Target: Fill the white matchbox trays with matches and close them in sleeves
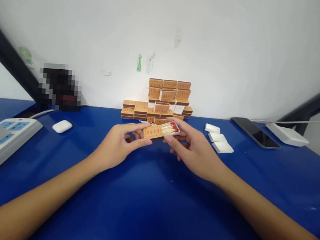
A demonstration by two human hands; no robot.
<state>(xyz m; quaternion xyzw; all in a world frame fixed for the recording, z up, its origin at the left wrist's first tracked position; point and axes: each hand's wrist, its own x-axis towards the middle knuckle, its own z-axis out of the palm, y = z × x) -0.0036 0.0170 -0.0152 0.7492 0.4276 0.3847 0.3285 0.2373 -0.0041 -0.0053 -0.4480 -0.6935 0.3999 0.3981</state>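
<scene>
Between my two hands is a matchbox (153, 132) with its tray (178, 131) slid partly out to the right, showing red-tipped matches (170, 128). My left hand (121, 143) grips the printed sleeve end, thumb in front and fingers behind. At the other end, my right hand (195, 148) pinches the white tray between thumb and fingers. Behind the hands, many tan matchboxes (170, 85) are stacked against the wall, some standing partly open. A few loose matches (145, 122) lie just behind my left fingers, partly hidden.
White empty-looking trays (222, 146) lie right of my right hand. Farther right are a black phone (255, 132) and a white device (287, 134) with a cable. On the left are a white earbud case (62, 126), a power strip (16, 135) and a blurred dark object (61, 85).
</scene>
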